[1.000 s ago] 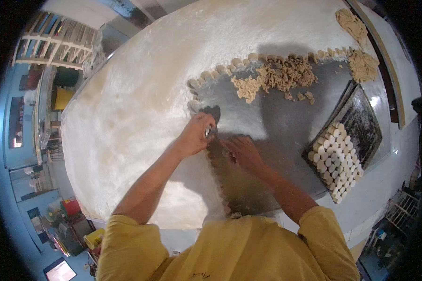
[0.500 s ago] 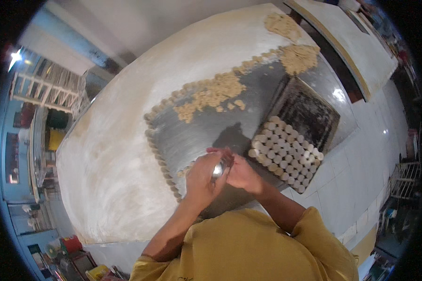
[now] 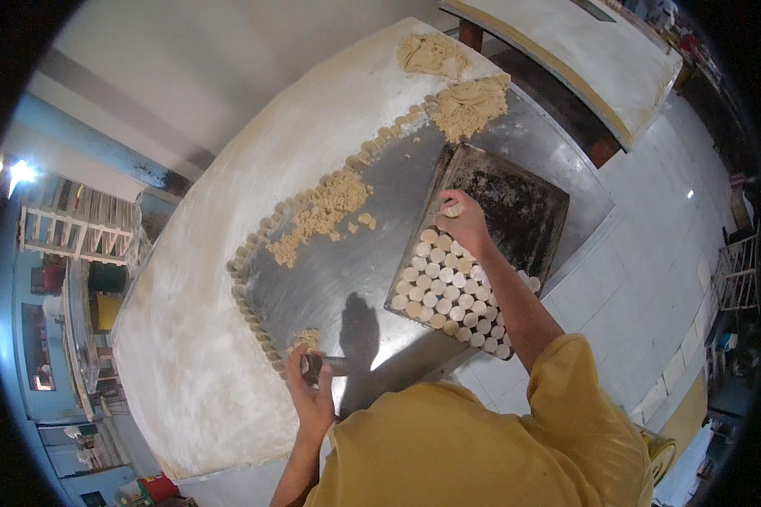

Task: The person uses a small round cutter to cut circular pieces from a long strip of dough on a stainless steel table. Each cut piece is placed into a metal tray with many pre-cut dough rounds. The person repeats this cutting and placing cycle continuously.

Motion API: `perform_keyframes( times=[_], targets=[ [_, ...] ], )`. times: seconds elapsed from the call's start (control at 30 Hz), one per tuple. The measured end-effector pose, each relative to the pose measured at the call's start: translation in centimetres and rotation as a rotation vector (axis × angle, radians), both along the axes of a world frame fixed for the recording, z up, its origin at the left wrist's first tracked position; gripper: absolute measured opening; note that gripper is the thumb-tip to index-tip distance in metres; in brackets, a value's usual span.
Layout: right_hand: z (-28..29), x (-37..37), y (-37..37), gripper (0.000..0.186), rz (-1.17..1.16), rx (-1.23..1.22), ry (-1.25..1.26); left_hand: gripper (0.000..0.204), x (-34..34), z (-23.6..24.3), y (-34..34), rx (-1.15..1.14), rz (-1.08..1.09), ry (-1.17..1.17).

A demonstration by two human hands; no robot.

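My left hand (image 3: 313, 406) is closed around a short metal tube (image 3: 336, 366) with a dark end, held low over the grey metal work surface. Beside it lies a small heap of crumbly dough (image 3: 307, 340). My right hand (image 3: 469, 226) reaches over a dark baking tray (image 3: 528, 198), fingertips pinching a pale round dough piece (image 3: 453, 209). Just nearer to me on that tray, rows of flat dough rounds (image 3: 448, 291) sit packed closely; my right forearm hides some of them.
Loose dough crumbs (image 3: 330, 207) lie mid-table, edged by a line of dough lumps (image 3: 249, 313). Larger dough masses (image 3: 473, 106) rest at the far end. Pale floured cloth or board (image 3: 186, 338) covers the left side. Another table (image 3: 583, 59) stands far right; a rack (image 3: 84, 232) is at left.
My hands were together around the metal tube and have parted. The left moved left with the tube; the right went up and right to the tray with a dough round. The view has shifted.
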State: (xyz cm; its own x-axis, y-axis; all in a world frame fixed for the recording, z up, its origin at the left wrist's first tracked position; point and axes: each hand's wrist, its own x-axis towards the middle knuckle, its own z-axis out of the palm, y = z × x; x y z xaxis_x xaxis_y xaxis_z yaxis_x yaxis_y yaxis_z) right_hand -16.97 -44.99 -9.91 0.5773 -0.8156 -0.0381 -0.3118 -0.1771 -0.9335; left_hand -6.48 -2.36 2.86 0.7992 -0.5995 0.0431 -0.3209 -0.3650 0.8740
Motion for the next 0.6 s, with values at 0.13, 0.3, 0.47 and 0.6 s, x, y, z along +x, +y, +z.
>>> perform_keyframes(
  times=[0.13,0.3,0.47,0.6],
  targets=[
    [-2.2,1.9,-1.2,0.044,0.285,-0.347,0.209,0.055,-1.6,-1.1,0.8,0.046,-0.031,0.056],
    [-0.8,2.1,-3.7,0.036,0.453,-0.154,0.364,0.055,-1.1,-1.1,1.0,0.011,0.018,0.048],
    [0.5,0.7,-4.0,0.022,0.330,-0.419,0.577,0.056,-0.7,-1.5,1.7,0.002,0.046,0.080],
    [-1.1,-0.3,-3.0,0.027,0.353,-0.433,0.592,0.055,-0.6,-1.5,1.8,0.045,0.027,0.107]
  ],
)
